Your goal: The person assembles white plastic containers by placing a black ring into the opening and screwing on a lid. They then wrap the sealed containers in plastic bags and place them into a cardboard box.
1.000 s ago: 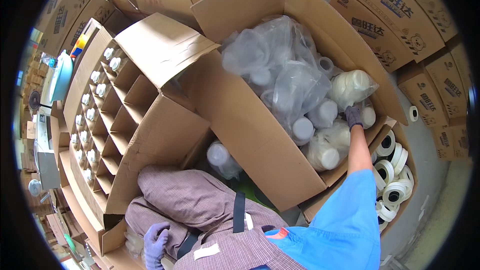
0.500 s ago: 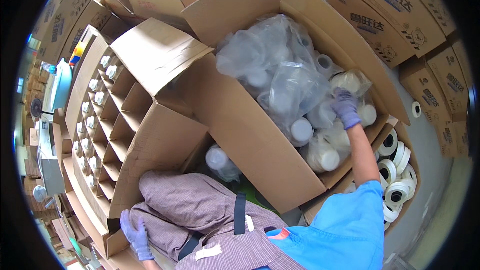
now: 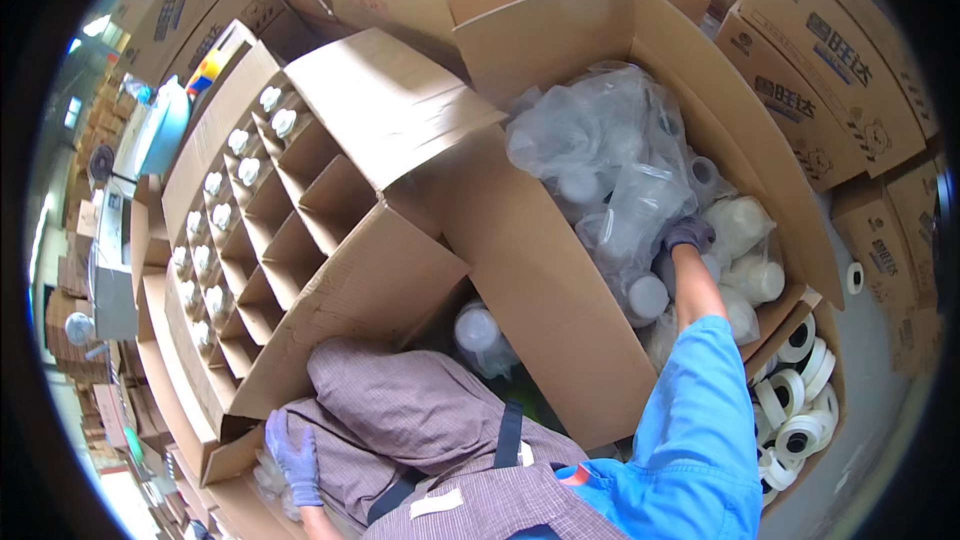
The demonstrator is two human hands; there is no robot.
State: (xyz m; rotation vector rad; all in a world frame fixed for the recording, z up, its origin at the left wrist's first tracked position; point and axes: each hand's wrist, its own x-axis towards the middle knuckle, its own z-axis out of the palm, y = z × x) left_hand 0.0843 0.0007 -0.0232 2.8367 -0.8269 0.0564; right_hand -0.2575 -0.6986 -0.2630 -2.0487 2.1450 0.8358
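Observation:
My right hand [image 3: 688, 232], in a purple glove, reaches down among bagged containers [image 3: 628, 215] in a large open cardboard box [image 3: 545, 285]. They are whitish and translucent, wrapped in thin clear plastic, and several have round white ends. My right fingers sink between the bags, so their grip is hidden. My left hand [image 3: 292, 455], also gloved, lies against my left thigh with fingers stretched out, beside the edge of a divided carton [image 3: 335, 285]. White-capped bottles [image 3: 248, 171] stand in its far-left cells.
A box of white rings or rolls with dark centres [image 3: 800, 435] stands at the right. One bagged container [image 3: 477, 328] lies by my knee. Printed cartons [image 3: 835, 55] are stacked at the back right. A blue basin [image 3: 163, 125] is at the far left.
My right hand has moved left and deeper among the bagged containers. The view has shifted, so the boxes appear farther right and lower. My left hand stays by my thigh.

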